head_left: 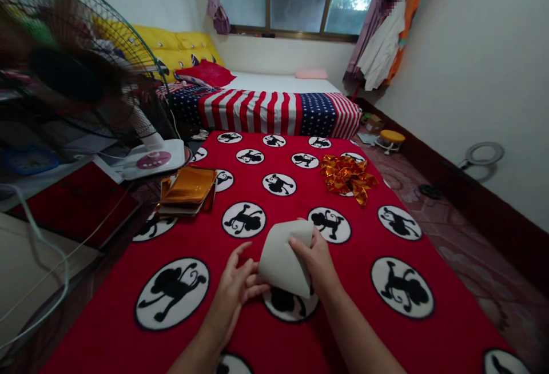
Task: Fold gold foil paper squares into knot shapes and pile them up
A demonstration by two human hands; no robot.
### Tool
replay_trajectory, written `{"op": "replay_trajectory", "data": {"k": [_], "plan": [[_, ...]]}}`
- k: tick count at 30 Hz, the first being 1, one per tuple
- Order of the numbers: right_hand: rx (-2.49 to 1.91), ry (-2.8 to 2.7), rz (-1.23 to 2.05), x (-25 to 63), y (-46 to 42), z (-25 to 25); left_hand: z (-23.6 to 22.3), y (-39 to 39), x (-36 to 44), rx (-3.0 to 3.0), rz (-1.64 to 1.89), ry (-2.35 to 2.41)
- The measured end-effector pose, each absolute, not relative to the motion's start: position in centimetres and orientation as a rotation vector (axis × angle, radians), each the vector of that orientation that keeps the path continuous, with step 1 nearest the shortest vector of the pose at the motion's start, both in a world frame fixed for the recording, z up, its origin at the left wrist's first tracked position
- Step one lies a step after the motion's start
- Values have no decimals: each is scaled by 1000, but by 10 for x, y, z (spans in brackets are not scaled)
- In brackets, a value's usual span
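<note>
A sheet of paper (283, 259), pale grey-white on the side facing me, is curved between my hands above the red cloth. My right hand (316, 257) grips its right side, thumb on top and fingers behind. At the paper's left edge is my left hand (244, 277), fingers spread and touching the edge, not closed on it. Further left lies a stack of shiny orange-gold foil sheets (191, 182). Folded pieces of the same orange foil form a pile (346, 175) towards the back right of the cloth.
The red cloth (283, 202) carries black monkey figures in white circles. An electric fan (77, 71) stands at the left, near a dark red folder (81, 205) and a white cable (64, 271). Behind is a bed (266, 108); a stool (391, 138) and ring light (484, 154) stand right.
</note>
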State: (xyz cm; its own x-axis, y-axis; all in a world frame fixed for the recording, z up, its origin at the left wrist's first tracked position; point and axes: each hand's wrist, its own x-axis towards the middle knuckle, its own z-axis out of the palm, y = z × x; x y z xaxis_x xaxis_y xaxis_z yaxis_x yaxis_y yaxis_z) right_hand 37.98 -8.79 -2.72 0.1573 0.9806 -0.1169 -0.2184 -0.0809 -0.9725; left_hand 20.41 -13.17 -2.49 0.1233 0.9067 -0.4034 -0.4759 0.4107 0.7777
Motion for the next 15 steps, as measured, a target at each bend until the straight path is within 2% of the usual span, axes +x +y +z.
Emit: {"op": "replay_trajectory", "data": {"k": [6, 15], "plan": [[-1054, -935, 1473, 373, -92, -35, -27, -111, 192, 731, 973, 929], [-1274, -1102, 1116, 386, -90, -56, -41, -81, 205, 1124, 1069, 1144]]}}
